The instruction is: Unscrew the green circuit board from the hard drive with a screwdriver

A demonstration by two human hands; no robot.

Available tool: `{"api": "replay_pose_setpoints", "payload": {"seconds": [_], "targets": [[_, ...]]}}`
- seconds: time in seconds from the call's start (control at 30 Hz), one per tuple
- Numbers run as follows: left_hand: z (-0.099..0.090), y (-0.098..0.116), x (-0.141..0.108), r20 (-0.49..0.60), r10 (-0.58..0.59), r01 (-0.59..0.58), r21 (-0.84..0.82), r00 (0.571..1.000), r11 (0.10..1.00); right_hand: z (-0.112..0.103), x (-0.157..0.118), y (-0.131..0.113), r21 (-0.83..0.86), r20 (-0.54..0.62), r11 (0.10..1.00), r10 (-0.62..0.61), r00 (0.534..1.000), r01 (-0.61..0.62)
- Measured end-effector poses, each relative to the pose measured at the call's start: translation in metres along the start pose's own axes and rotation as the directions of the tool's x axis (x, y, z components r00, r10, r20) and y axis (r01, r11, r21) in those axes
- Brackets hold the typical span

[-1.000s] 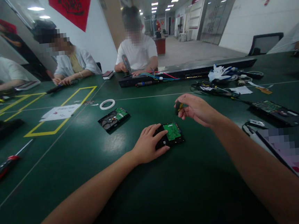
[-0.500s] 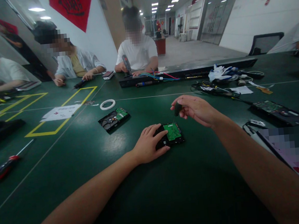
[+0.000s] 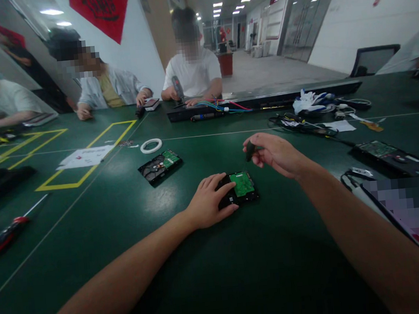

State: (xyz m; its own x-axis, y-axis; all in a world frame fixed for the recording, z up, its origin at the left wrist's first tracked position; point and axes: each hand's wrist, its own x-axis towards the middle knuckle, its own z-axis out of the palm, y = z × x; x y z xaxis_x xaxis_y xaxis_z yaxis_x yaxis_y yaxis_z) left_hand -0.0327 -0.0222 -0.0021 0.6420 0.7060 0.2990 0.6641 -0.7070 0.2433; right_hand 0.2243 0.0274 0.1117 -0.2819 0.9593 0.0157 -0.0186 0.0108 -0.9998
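My left hand (image 3: 210,203) lies over the left part of a black hard drive (image 3: 250,195) with a green circuit board facing up. Its thumb is along the near edge and the fingers stretch across the top, holding the drive against the table. Above the drive's far right corner, my right hand (image 3: 273,154) pinches the dark handle of a small screwdriver (image 3: 249,150). The thin shaft can hardly be made out, and I cannot tell whether its tip touches the drive.
Another hard drive (image 3: 160,167) and a white tape roll (image 3: 151,145) lie beyond my left hand. A red-black screwdriver (image 3: 9,235) is far left; a third drive (image 3: 389,158) and cables (image 3: 298,126) are right. Across the table, a person (image 3: 192,75) holds a power tool (image 3: 177,87).
My right hand has shifted slightly right and the screwdriver's handle stands a little differently. My left hand stays put. Across the table, a co-worker's hand has moved right with a dark object.
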Motion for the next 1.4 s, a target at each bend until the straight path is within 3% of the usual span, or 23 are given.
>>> {"api": "replay_pose_setpoints", "payload": {"seconds": [0.33, 0.9, 1.4], "targets": [[-0.0014, 0.0005, 0.0002, -0.004, 0.005, -0.005, 0.001, 1.0, 1.0, 0.0014, -0.003, -0.0022, -0.002, 0.009, 1.0, 0.016, 1.0, -0.016], [-0.0003, 0.0003, -0.0001, -0.01, 0.008, -0.008, -0.007, 1.0, 1.0, -0.0047, 0.0039, 0.0039, -0.089, 0.061, 0.993, -0.078, 0.995, 0.083], [0.0009, -0.0011, -0.0003, -0.005, 0.008, -0.008, 0.021, 1.0, 1.0, -0.0001, -0.003, -0.0036, 0.026, 0.061, 0.999, 0.019, 0.998, -0.02]]}}
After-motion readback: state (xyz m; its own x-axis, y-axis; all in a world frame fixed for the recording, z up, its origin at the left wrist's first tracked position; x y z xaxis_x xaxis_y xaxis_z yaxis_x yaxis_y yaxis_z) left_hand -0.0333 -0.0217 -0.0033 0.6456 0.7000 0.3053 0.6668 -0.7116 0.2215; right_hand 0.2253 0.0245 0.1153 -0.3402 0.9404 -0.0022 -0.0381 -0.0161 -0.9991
